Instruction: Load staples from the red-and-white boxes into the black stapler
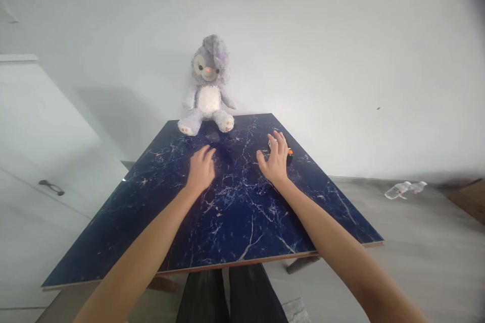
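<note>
My right hand [276, 159] hovers over or rests on a small dark object with an orange patch [290, 152], most of it hidden behind the fingers. A bit of white also shows between those fingers, and I cannot make out what it is. The thumb and fingers of that hand are spread. Left of it, my left hand [202, 167] is above the tabletop with its fingers loosely apart and nothing in them. A grey plush toy [209, 101] with a white belly sits upright at the far edge, beyond my left hand.
The blue marbled table [235, 227] stands against a pale wall. A white cabinet [38, 126] with a dark handle is on the left. Clear plastic bottles [403, 190] lie on the floor at right, near a cardboard box [468, 199].
</note>
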{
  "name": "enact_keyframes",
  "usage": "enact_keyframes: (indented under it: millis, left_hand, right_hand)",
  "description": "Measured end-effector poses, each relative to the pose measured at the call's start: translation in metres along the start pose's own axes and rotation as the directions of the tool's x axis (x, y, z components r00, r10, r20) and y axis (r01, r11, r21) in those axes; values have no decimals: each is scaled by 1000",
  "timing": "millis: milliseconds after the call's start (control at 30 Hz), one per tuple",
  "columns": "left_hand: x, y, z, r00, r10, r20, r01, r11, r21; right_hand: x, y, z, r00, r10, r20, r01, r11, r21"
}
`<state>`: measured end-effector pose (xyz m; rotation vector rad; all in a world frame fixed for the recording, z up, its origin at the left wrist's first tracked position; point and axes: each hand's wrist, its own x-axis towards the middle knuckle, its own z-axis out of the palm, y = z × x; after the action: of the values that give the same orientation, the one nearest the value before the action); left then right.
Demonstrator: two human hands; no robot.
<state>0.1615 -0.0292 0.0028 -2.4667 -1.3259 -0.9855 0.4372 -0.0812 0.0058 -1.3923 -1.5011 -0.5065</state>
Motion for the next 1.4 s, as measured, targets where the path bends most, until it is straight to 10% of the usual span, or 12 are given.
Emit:
enact_keyframes:
  millis: [67, 167, 267, 467, 667, 867, 1033, 1133, 1200, 1400]
  left_hand:
    - [-11, -39, -18, 980, -197, -17, 197, 965, 174]
    - [-22, -78, -31, 817, -575, -39, 550, 758, 351]
    - [-23, -89, -30, 716, -695, 70, 613, 674, 413]
    - [-14, -68, -16, 821, -555, 134, 463, 785, 412]
    - [-12, -69, -10, 751, -605, 263, 499, 782, 374]
    - [-7, -79, -4, 723, -604, 334, 474, 786, 397]
    - [-5, -82, 2, 739, -590, 324, 444, 789, 424]
    - [-5, -81, 2, 755, -582, 302, 433, 788, 438]
    - [-3, -76, 0, 784, -538, 310, 399, 819, 412]
    - [8, -32, -16, 958, -269, 103, 251, 955, 156]
  right_hand:
    - [-2, -5, -3, 995, -77, 59, 74, 996, 51]
    - [-5, -8, -8, 977, -134, 168, 116, 987, 112]
    - [-7, -11, -11, 946, -126, 299, 83, 985, 151]
    - [-6, -15, -8, 933, -119, 339, 44, 974, 221]
    - [0, -7, 2, 949, -115, 294, 46, 972, 231]
    - [-10, -6, 26, 799, -158, 581, 66, 982, 176]
    - [-16, -6, 32, 869, -27, 494, 25, 1000, 11]
    - [-13, -5, 34, 817, -72, 573, 39, 997, 70]
    - [-9, -4, 34, 804, -104, 586, 43, 992, 117]
    - [2, -6, 19, 955, 48, 291, -60, 998, 31]
